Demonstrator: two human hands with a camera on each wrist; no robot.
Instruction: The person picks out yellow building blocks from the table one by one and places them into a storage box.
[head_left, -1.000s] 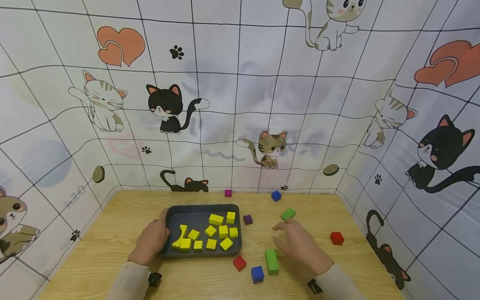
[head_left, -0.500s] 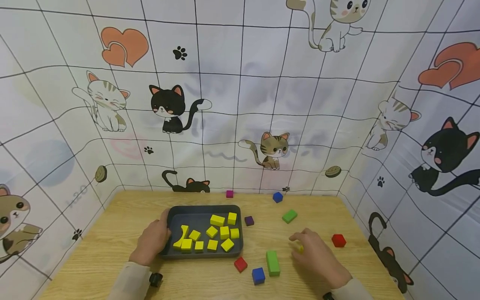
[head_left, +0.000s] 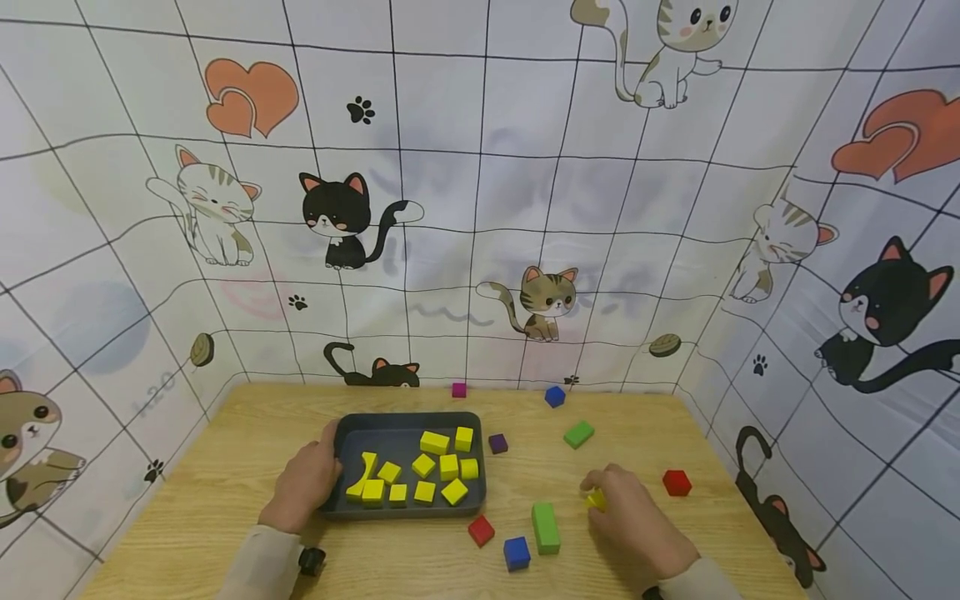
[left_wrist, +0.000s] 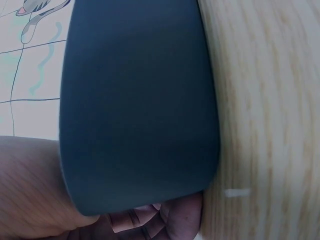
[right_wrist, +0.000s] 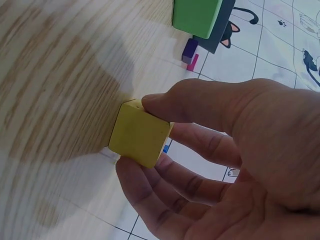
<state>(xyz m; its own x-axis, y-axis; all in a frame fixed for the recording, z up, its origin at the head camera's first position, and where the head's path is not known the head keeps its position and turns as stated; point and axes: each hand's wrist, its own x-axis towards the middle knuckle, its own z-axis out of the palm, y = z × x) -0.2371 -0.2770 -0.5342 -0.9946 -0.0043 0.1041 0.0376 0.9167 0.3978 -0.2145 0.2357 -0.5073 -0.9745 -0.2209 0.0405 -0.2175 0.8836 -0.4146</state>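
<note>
My left hand (head_left: 306, 482) grips the left end of a dark grey tray (head_left: 378, 436); in the left wrist view the tray's side (left_wrist: 140, 100) hides part of the fingers. Several yellow blocks (head_left: 372, 491) lie scattered inside the tray, one of them with a curved-in shape. To the right of the tray, over the table, my right hand (head_left: 637, 518) pinches another yellow block (right_wrist: 139, 134) between thumb and fingers. In the right wrist view the block is close to the wood surface; whether it touches the table, I cannot tell.
Near the tray's right side lie a red block (head_left: 482, 531), a blue block (head_left: 517, 553), a long green block (head_left: 546, 528) and a purple block (head_left: 498, 443). Farther out are a green block (head_left: 579, 434), blue block (head_left: 555, 396), magenta block (head_left: 459, 390) and red block (head_left: 677, 482).
My right hand has moved right and slightly toward me, from near the far green block to the yellow block, and now pinches it. The left hand and tray have stayed put.
</note>
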